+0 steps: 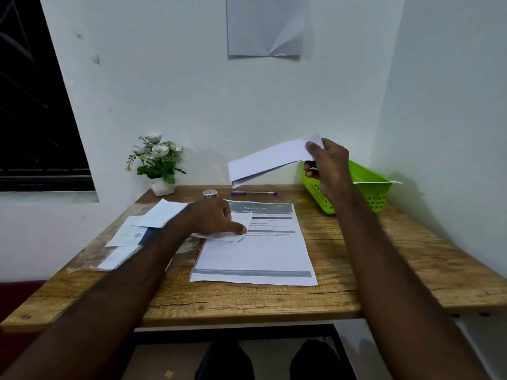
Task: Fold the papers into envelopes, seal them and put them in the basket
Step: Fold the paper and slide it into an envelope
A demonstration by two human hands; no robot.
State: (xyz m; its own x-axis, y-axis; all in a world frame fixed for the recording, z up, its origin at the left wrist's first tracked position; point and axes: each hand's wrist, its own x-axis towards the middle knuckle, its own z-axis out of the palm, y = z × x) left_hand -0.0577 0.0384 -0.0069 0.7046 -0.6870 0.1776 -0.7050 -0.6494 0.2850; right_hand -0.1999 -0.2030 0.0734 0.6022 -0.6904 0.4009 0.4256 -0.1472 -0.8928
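My right hand (327, 163) grips a folded white paper envelope (269, 160) by its right end and holds it in the air, just left of the green basket (370, 193) at the table's back right. White paper pokes out over the basket's right rim. My left hand (216, 218) rests on a small folded white paper (241, 229), with the thumb pressing its lower right corner. That small paper overlaps the left edge of a flat printed sheet (255, 253) lying in the middle of the wooden table (356, 270).
A roll of tape (210, 193) and a blue pen (253, 192) lie behind the printed sheet. Several loose papers and a card (129, 237) are spread on the table's left side. A white pot of flowers (157, 163) stands at the back left corner.
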